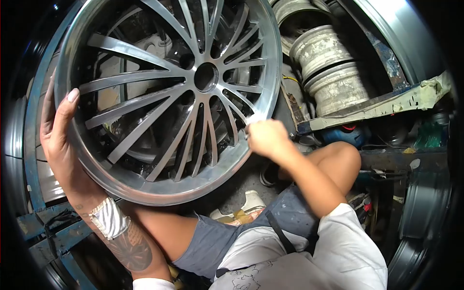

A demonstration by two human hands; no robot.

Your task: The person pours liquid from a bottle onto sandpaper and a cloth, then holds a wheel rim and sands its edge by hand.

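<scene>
A large multi-spoke alloy wheel (pixel 207 77) stands tilted in front of me, with its spoked face toward me. My left hand (pixel 60 123) grips the wheel's left edge, thumb over the lip and fingers behind it, mostly hidden. At the lower right of the wheel, my right hand (pixel 268 139) is closed in a fist against the inner barrel, by the spoke ends. A bright glare lies at its fingertips, and whatever it may hold is too small or hidden to name. A striped cloth band (pixel 110 218) wraps my left forearm.
Worn, paint-flaked steel wheels (pixel 336 72) lie stacked at upper right behind a taped rack bar (pixel 377 110). Blue metal frames (pixel 34 145) run along the left. More wheels (pixel 425 205) sit at the right edge. My bent knees are close beneath the wheel.
</scene>
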